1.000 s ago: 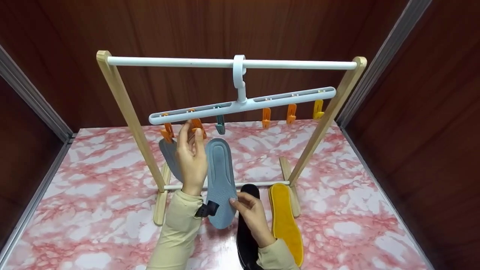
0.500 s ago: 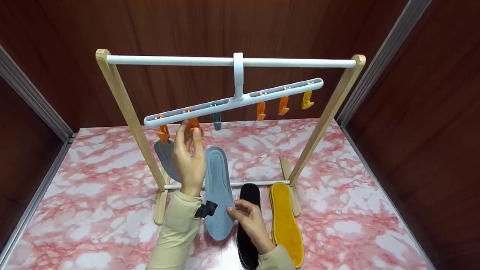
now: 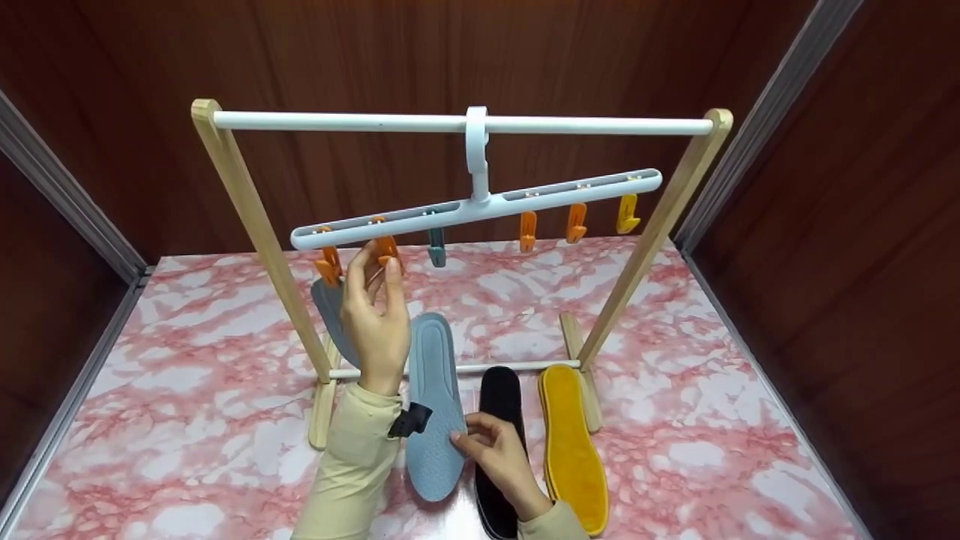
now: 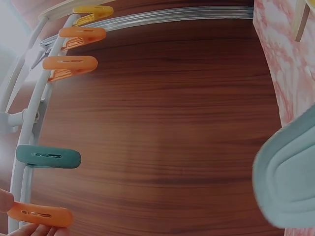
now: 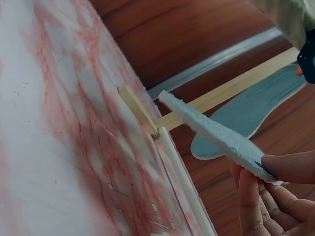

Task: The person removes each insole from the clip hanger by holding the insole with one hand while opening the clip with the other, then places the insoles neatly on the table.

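Observation:
My left hand [image 3: 377, 326] pinches an orange clip [image 3: 387, 252], second from the left on the white hanger [image 3: 471, 213]. In the left wrist view that orange clip [image 4: 42, 214] lies between thumb and fingertips; whether its mouth is apart cannot be told. My right hand [image 3: 496, 459] pinches the edge of a grey-blue insole [image 3: 435, 397] near its lower end. The insole slants up, its top end below the clips and apart from them. A second grey-blue insole [image 3: 328, 311] hangs from the leftmost orange clip [image 3: 328, 271], partly behind my left hand.
The hanger hooks over the white rod [image 3: 360, 121] of a wooden stand [image 3: 247, 202] and tilts down to the left. A green clip [image 3: 436, 249], two orange clips and a yellow clip [image 3: 628, 216] hang from it. Black insoles [image 3: 499, 390] and yellow insoles [image 3: 570, 442] lie on the pink-marbled table.
My right hand has lowered the insole and moved it slightly left, away from the clips. The hanger swung and dipped to the left, then turned partly back. My left hand keeps its pinch on the clip.

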Motion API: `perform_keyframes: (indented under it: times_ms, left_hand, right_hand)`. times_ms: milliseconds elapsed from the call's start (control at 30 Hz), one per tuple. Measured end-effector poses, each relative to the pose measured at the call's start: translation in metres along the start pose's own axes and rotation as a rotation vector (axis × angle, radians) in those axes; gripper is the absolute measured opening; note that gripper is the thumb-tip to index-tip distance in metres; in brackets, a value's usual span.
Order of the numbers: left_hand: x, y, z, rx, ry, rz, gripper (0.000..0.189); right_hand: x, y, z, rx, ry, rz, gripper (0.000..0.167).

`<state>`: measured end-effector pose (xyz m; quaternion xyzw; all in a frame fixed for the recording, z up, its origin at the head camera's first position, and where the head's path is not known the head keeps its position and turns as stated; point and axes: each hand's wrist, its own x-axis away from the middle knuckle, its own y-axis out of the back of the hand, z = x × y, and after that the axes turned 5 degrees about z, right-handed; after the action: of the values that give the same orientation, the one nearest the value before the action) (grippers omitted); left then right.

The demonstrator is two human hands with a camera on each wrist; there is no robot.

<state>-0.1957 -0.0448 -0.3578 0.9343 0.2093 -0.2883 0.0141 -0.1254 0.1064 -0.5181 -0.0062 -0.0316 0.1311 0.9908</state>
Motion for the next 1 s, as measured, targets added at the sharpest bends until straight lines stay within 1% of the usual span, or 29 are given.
perform_keyframes:
  times_ms: [200,367,433,600,700,867,933,1000]
  left_hand:
    - [-0.001,-0.002,0.001,0.000,-0.048,-0.040,0.033]
    - [-0.001,-0.003,0.002,0.008,-0.067,-0.043,0.033]
    - [-0.001,-0.003,0.002,0.004,-0.071,-0.047,0.033]
    - [-0.001,-0.003,0.002,-0.022,-0.074,-0.064,0.032]
    - [-0.001,-0.003,0.003,-0.026,-0.074,-0.066,0.032]
    - [0.001,-0.003,0.004,-0.030,-0.065,-0.054,0.033]
    - [0.001,-0.002,0.005,-0.038,-0.061,-0.050,0.034]
    - [0.001,-0.002,0.005,-0.043,-0.061,-0.049,0.035]
  right_hand:
    - [0.001,0.000,-0.004,0.054,0.013,0.007,0.027]
    - [0.003,-0.001,-0.005,0.090,-0.007,0.009,0.028]
    - [0.005,-0.002,-0.001,0.094,-0.013,0.013,0.028]
    - [0.014,-0.006,0.017,0.086,-0.010,0.019,0.031]
    - [0.017,-0.007,0.022,0.087,-0.021,0.018,0.033]
    - [0.019,-0.007,0.020,0.104,-0.033,0.020,0.038]
    - [0.019,-0.007,0.017,0.116,-0.034,0.021,0.039]
    - [0.016,-0.005,0.008,0.126,-0.042,0.025,0.041]
